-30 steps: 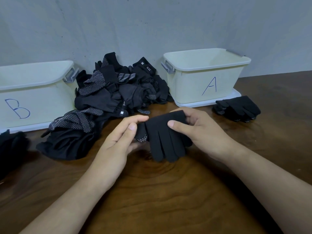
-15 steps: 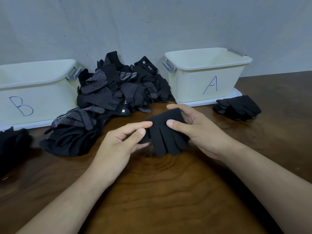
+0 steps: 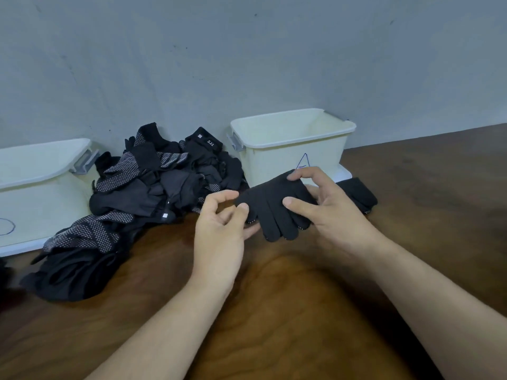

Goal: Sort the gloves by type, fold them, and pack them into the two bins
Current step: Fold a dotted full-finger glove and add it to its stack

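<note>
My right hand (image 3: 329,212) grips a black glove (image 3: 271,204), thumb on top and fingers curled over its cuff, lifted just above the wooden table in front of bin A (image 3: 274,160). The glove's fingers hang toward me, with small dots showing at their edges. My left hand (image 3: 219,226) pinches the glove's left edge between thumb and lower fingers, index finger raised off it. A pile of unsorted black and dotted gloves (image 3: 148,187) lies between bin A and bin B (image 3: 41,198). Both cream bins look empty as far as their insides show.
A small stack of black gloves (image 3: 359,193) lies on the table right of bin A, partly behind my right hand. Another dark heap (image 3: 5,281) shows at the far left edge. A grey wall runs behind the bins. Bare wooden tabletop (image 3: 274,311) spreads toward me.
Both hands have carried the glove up and right, closer to bin A. My left index finger has lifted off the glove.
</note>
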